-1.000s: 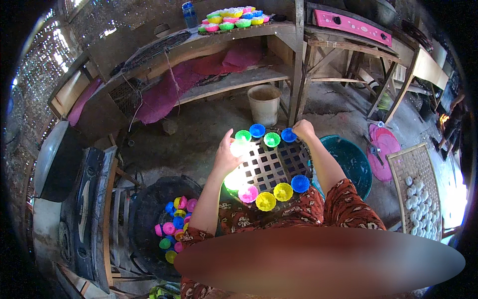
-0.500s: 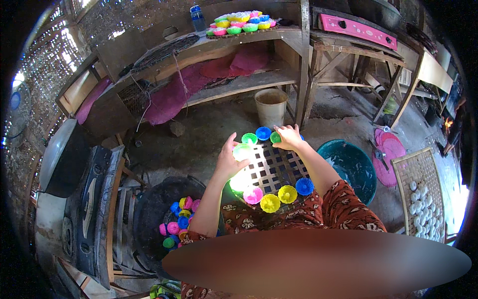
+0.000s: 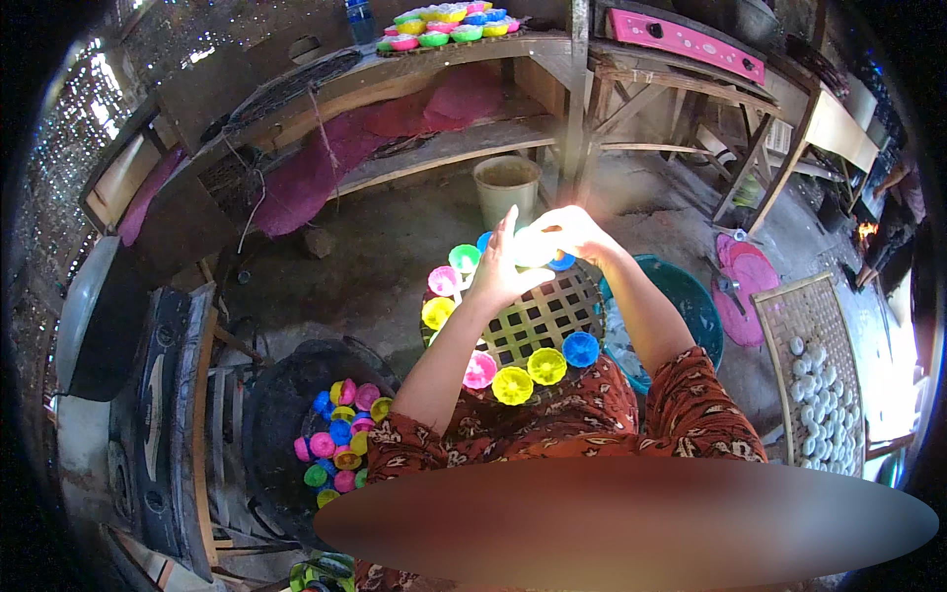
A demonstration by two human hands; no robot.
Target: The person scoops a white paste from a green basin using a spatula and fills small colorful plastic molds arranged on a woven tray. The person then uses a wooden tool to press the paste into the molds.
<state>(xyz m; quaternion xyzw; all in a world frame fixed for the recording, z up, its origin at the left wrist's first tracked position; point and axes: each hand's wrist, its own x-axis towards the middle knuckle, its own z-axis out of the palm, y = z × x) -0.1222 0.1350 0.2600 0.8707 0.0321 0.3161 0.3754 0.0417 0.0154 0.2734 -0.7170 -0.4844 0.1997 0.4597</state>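
Note:
My left hand (image 3: pixel 501 274) and my right hand (image 3: pixel 574 237) meet above the far side of a round woven tray (image 3: pixel 528 321). Between them is a pale, fluted plastic cup mould (image 3: pixel 534 249), its colour washed out by strong sunlight. The left fingers and thumb curve round it while the right fingers pinch it from the other side. Whether it is one mould or a stack cannot be made out. Around the tray's rim sit a green mould (image 3: pixel 465 259), a pink mould (image 3: pixel 444 281), yellow moulds (image 3: pixel 512 386) and blue moulds (image 3: pixel 581 349).
A black tub (image 3: pixel 276 424) of colourful moulds stands at my left, near a stove (image 3: pixel 158 424). A teal basin (image 3: pixel 681 306) lies at my right, beside a woven rack (image 3: pixel 774 365) with white pieces. A bucket (image 3: pixel 507 187) stands ahead, below a shelf (image 3: pixel 414 69) holding filled moulds.
My right hand has left the green mould at the tray's far rim and come in to my left hand. The pale mould is now between both hands. The view has shifted slightly.

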